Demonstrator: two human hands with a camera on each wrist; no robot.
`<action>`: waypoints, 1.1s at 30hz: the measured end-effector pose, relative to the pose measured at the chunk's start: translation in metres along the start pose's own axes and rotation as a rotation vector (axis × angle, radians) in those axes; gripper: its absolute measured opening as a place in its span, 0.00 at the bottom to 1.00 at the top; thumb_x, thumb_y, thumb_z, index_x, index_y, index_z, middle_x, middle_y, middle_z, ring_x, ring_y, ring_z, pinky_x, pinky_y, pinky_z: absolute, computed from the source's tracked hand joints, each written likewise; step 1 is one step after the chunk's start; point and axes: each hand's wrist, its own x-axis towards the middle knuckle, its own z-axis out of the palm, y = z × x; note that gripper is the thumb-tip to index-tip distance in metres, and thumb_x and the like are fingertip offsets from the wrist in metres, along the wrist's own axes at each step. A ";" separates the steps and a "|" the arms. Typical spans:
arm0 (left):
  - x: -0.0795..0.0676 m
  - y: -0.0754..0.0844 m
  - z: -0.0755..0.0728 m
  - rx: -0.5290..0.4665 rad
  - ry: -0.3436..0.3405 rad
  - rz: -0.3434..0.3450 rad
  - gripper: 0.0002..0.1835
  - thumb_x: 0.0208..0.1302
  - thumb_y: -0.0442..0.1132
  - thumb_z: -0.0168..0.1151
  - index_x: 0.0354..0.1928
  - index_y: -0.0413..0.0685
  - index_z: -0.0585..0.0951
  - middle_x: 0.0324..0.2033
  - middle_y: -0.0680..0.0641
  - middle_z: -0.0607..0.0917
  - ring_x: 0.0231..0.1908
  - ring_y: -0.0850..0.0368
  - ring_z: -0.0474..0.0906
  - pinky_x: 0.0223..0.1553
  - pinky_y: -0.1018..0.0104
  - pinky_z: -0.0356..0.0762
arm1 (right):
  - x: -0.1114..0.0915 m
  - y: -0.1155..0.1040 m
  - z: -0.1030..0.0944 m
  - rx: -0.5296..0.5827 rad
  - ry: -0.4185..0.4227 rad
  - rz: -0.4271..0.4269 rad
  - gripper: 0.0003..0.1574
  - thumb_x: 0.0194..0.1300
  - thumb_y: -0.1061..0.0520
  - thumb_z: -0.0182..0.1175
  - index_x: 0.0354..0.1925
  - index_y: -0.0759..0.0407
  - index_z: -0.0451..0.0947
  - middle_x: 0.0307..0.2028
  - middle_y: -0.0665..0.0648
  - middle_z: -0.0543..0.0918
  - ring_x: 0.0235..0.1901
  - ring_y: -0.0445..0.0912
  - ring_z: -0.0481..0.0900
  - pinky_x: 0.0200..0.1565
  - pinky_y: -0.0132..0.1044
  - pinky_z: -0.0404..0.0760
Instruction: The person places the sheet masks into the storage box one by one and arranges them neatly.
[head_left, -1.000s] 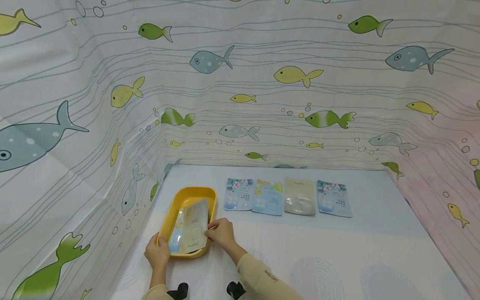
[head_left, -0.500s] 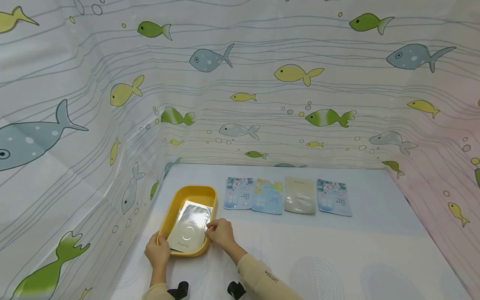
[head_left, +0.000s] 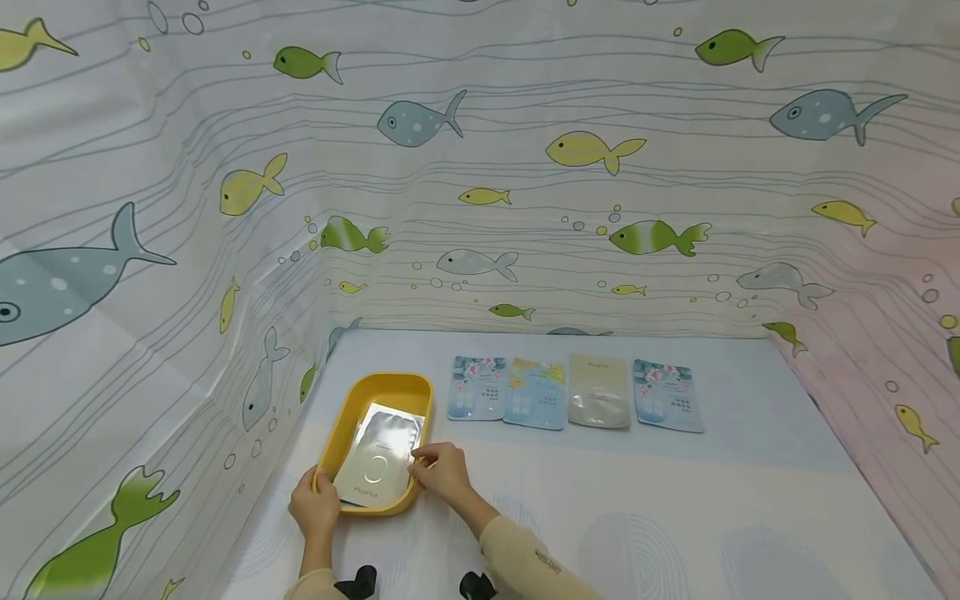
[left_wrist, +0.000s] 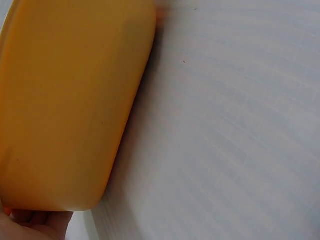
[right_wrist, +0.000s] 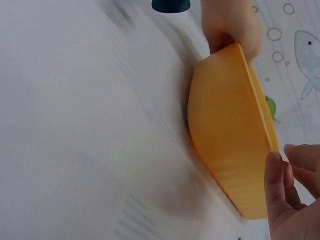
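Note:
A yellow rectangular tray (head_left: 370, 385) stands at the left of the table. My left hand (head_left: 315, 504) grips its near left corner; fingers show at its end in the left wrist view. Across from it, my right hand (head_left: 442, 471) pinches the right rim, thumb (right_wrist: 274, 172) outside and fingertips over the inner side. A shiny cream sachet (head_left: 382, 467) lies flat in the tray, its lettering at the near end. It covers most of whatever lies beneath, with only a dark sliver at the near edge.
In a row behind, to the right, lie a floral blue sachet (head_left: 477, 389), a blue-and-yellow sachet (head_left: 535, 395), a cream sachet (head_left: 599, 392) and another floral blue sachet (head_left: 668, 396). A fish-printed sheet (head_left: 570, 200) surrounds the pale table (head_left: 600, 500).
The cream sachet, tilted up against the tray's right side a second ago, has dropped flat, covering the blue sachet beneath. Both hands have stayed almost in place on the tray.

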 end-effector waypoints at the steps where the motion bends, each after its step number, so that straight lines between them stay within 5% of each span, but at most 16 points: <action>1: 0.000 0.000 0.000 -0.001 -0.002 0.000 0.16 0.65 0.29 0.46 0.47 0.22 0.75 0.42 0.21 0.77 0.44 0.24 0.73 0.46 0.37 0.69 | -0.001 0.001 -0.002 0.035 0.001 -0.006 0.12 0.52 0.69 0.64 0.38 0.72 0.82 0.20 0.54 0.81 0.16 0.38 0.75 0.19 0.24 0.72; 7: 0.000 0.001 0.000 -0.005 0.001 0.002 0.16 0.65 0.29 0.46 0.47 0.22 0.75 0.42 0.21 0.77 0.43 0.24 0.73 0.46 0.37 0.69 | -0.004 0.006 -0.017 0.143 0.052 -0.026 0.12 0.54 0.71 0.62 0.40 0.74 0.80 0.23 0.58 0.80 0.19 0.49 0.82 0.21 0.27 0.78; 22: -0.002 0.004 -0.001 -0.003 -0.002 -0.017 0.16 0.65 0.29 0.45 0.47 0.21 0.75 0.44 0.21 0.76 0.46 0.24 0.72 0.48 0.38 0.68 | -0.006 0.034 -0.087 0.014 0.174 -0.031 0.09 0.56 0.67 0.62 0.36 0.73 0.81 0.25 0.59 0.82 0.20 0.44 0.81 0.22 0.27 0.78; 33: -0.002 0.004 -0.001 0.000 0.006 0.008 0.16 0.64 0.29 0.45 0.46 0.21 0.75 0.43 0.22 0.77 0.44 0.24 0.73 0.45 0.37 0.69 | -0.008 0.057 -0.136 -0.019 0.265 0.069 0.13 0.58 0.64 0.62 0.40 0.73 0.79 0.27 0.59 0.82 0.22 0.47 0.82 0.24 0.31 0.80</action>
